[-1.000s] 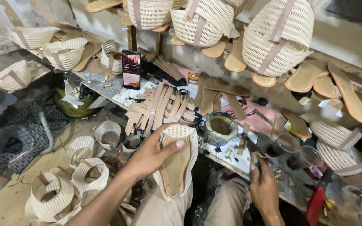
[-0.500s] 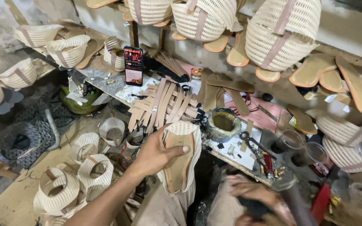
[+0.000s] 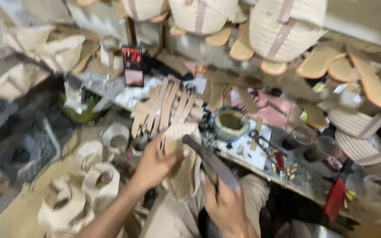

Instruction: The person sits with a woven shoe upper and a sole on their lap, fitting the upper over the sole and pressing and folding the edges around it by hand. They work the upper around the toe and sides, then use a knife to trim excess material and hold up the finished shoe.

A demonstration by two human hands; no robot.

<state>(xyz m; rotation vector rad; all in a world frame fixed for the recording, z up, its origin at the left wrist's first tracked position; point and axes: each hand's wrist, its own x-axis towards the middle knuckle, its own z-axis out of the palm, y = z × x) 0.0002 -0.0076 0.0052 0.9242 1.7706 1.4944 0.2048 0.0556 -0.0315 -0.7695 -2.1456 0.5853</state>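
My left hand (image 3: 155,165) grips a woven cream shoe upper with a tan sole (image 3: 184,169), held upright over my lap in the lower middle of the head view. My right hand (image 3: 223,205) holds a long dark flat tool (image 3: 210,161) whose tip lies against the top of the shoe piece. The frame is blurred by motion, so the fine contact is hard to read.
A low workbench (image 3: 252,154) carries tan leather strips (image 3: 168,108), a round glue tin (image 3: 231,121), scissors and small tools. Woven uppers (image 3: 98,178) are piled at the lower left. More uppers and soles (image 3: 283,31) hang above. A phone (image 3: 133,64) stands at the back.
My right hand has come up from the bench edge with the dark tool and brought it to the shoe piece. The left hand kept its hold, and the view shifted.
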